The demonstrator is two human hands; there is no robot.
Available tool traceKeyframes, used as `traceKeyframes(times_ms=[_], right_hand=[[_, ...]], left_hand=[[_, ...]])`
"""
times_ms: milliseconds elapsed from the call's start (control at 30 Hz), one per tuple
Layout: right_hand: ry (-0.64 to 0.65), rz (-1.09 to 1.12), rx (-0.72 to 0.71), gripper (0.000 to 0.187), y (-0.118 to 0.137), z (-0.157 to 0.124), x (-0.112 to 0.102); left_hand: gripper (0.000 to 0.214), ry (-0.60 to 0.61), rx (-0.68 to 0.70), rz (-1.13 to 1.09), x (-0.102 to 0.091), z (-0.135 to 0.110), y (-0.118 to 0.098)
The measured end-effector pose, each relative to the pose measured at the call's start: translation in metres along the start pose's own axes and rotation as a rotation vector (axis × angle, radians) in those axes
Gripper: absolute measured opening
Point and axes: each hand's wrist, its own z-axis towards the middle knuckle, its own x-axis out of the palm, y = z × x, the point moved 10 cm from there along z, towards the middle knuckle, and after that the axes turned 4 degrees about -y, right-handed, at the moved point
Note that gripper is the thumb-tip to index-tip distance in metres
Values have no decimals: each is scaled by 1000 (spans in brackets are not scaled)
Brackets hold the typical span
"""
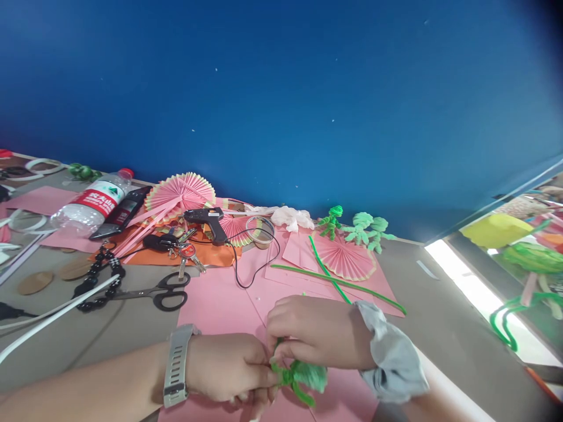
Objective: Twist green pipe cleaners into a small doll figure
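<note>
Grey bench (132, 328) shoved up against a deep blue wall (308, 88), and most of the middle is covered in pink paper sheets (220, 305). I'm using the black glue gun (210, 221) as the reference point, since it sits right in the clutter near the wall.

Left of the glue gun there's a big pink paper fan (180, 190), and further left a water bottle (94, 202) lying on its side. Just in front of the gun are some keys (187, 252), then black scissors (162, 291), with a black bead chain (101, 275) to their left. Right of the gun are a clear plastic cup (260, 230), another pink fan (345, 258), a few little green figures (360, 228) by the wall, and long green stems (334, 281) lying across the paper.

Well in front of the gun, at the near edge, the left hand (229, 366) and the right hand (308, 328) meet over the pink paper. Both have their grip closed on a green pipe-cleaner piece (303, 375), left pinching from the side and right curled over the top.

For open room, there's bare grey bench in front of the scissors, plus a wide bare stretch far right of the gun running to the bench's right edge.
</note>
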Motion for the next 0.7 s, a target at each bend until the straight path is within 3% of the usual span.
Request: traceKeyframes(times_ms=[67,167,267,467,700], right_hand=[[-87,-176,81,7,1,-1,-8],[-240,-470,222,14,6,-8,-29],[-352,-552,279,18,10,-13,-44],[-504,-356,236,45,4,-21,-51],[-394,13,251,50,-11,-25,-53]], left_hand=[[41,-82,75,-126,-9,4,-4],[34,-294,223,-341,-38,5,-13],[28,-420,316,-413,-57,-3,-21],[25,-523,562,-468,-76,-33,-49],[28,-637,682,-351,-90,-46,-61]])
